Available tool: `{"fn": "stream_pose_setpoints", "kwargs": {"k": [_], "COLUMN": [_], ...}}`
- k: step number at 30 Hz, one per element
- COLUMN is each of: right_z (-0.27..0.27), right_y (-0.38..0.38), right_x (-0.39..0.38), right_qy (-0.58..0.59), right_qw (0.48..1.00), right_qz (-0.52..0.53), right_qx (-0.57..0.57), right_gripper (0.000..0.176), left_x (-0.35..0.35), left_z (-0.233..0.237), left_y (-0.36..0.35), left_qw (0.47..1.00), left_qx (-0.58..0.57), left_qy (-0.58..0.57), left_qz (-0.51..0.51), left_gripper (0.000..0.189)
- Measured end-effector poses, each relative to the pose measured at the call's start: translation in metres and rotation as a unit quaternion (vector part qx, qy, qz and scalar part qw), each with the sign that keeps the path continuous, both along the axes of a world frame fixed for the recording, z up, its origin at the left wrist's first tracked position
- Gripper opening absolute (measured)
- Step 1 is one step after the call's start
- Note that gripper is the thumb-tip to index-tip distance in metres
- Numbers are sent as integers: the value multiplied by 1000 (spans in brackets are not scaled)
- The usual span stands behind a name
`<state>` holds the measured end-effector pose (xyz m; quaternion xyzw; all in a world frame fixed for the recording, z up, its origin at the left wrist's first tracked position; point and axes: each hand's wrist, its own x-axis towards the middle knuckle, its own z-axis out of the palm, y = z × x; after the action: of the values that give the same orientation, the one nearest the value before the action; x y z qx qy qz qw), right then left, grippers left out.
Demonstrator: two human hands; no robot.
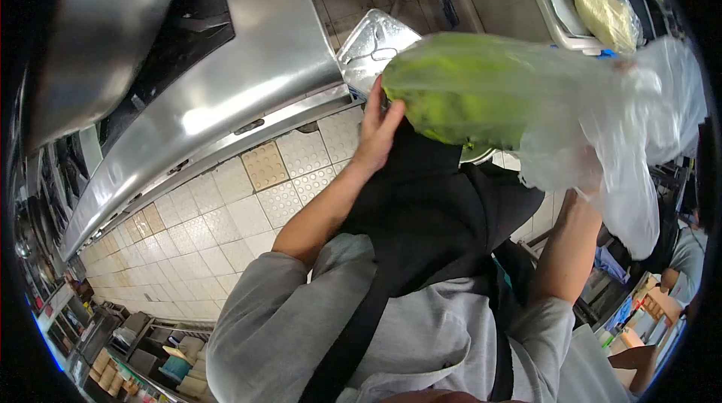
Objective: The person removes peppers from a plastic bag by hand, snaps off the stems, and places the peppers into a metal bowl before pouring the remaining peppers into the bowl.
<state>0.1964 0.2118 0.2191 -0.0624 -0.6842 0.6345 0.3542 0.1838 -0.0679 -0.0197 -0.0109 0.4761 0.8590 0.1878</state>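
Note:
A clear plastic bag [617,102] of leafy-looking greens [462,87] is held up sideways in front of my apron. My left hand [378,128] curls around the full end of the bag, fingers and thumb against the plastic. Behind the loose, crumpled end is my right hand [585,168], blurred through the plastic, with its fingers mostly hidden. Just under the bag, part of a round rim [481,155] shows with some green by it. Past my left fingertips lies a shiny metal pan or lid [374,46] with a wire handle.
A long stainless steel counter edge [289,42] curves along the left over a tiled floor [248,185]. At the upper right, a pale yellow bagged food [605,8] sits by a white tub [553,8]. Another person's sleeve [688,260] shows at far right. Shelves with containers [169,362] stand lower left.

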Motion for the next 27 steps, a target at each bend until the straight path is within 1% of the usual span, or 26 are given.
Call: {"fn": "stream_pose_setpoints", "kwargs": {"k": [1, 2, 3, 5, 6, 8, 10, 11, 12, 14, 15, 16, 17, 18, 19, 20, 21, 22, 23, 24, 25, 26, 27], "right_z": [1, 3, 5, 6, 7, 9, 1, -8, -25, -66, -90, -112, -138, -164, -187, -197, -192, -182, -172, -163, -153, -148, -149], "right_y": [-6, -12, -19, -34, -43, -63, -89, -102, -122, -157, -169, -179, -182, -175, -165, -158, -153, -150, -147, -146, -149, -153, -158], "right_x": [-10, -19, -26, -41, -47, -60, -71, -76, -84, -88, -84, -75, -65, -53, -43, -39, -39, -37, -34, -30, -27, -22, -18], "right_qy": [6, 10, 15, 24, 26, 31, 10, -9, -46, -115, -141, -166, -162, -170, -165, -155, -155, -201, -247, -247, -228, -211, -212], "right_qw": [1000, 999, 998, 996, 994, 987, 976, 968, 951, 891, 851, 803, 752, 756, 810, 856, 860, 848, 835, 839, 828, 814, 818], "right_qz": [20, 34, 52, 90, 109, 156, 218, 250, 300, 405, 444, 462, 445, 440, 425, 406, 399, 404, 408, 400, 406, 411, 402], "right_qx": [-4, -7, -10, -16, -19, -17, 3, 24, 59, 168, 243, 337, 458, 454, 368, 279, 278, 277, 275, 274, 313, 351, 353], "right_gripper": [33, 33, 32, 32, 32, 32, 31, 31, 31, 31, 31, 31, 32, 32, 26, 21, 21, 18, 16, 16, 16, 16, 16], "left_x": [0, -6, -13, -34, -39, -34, -23, -8, 0, 19, 31, 41, 50, 49, 53, 50, 37, 28, 22, 14, 7, -4, -21], "left_z": [11, 44, 50, 51, 43, 39, 20, 8, -12, -75, -102, -93, -82, -23, 34, 89, 134, 169, 193, 213, 221, 220, 217], "left_y": [11, 13, 11, 9, 7, 5, 3, 7, 6, 0, -16, -33, -51, -67, -79, -87, -94, -96, -90, -84, -76, -62, -46], "left_qw": [999, 989, 990, 984, 984, 985, 987, 987, 994, 997, 969, 918, 839, 812, 792, 769, 780, 786, 782, 826, 865, 831, 791], "left_qx": [13, 87, 86, 74, 76, 73, 54, 56, 49, 47, -223, -355, -472, -464, -482, -500, -451, -399, -399, -364, -324, -383, -437], "left_qy": [31, -97, -93, -117, -111, -111, -126, -114, -51, 17, 105, 150, 209, 231, 218, 208, 180, 150, 154, 171, 190, 245, 299], "left_qz": [35, 66, 69, 113, 118, 114, 81, 94, 81, 62, -5, -91, -171, -267, -305, -339, -393, -447, -453, -395, -333, -322, -307], "left_gripper": [68, 69, 69, 58, 52, 50, 41, 41, 40, 39, 39, 38, 38, 38, 36, 34, 33, 31, 31, 30, 30, 29, 28]}}
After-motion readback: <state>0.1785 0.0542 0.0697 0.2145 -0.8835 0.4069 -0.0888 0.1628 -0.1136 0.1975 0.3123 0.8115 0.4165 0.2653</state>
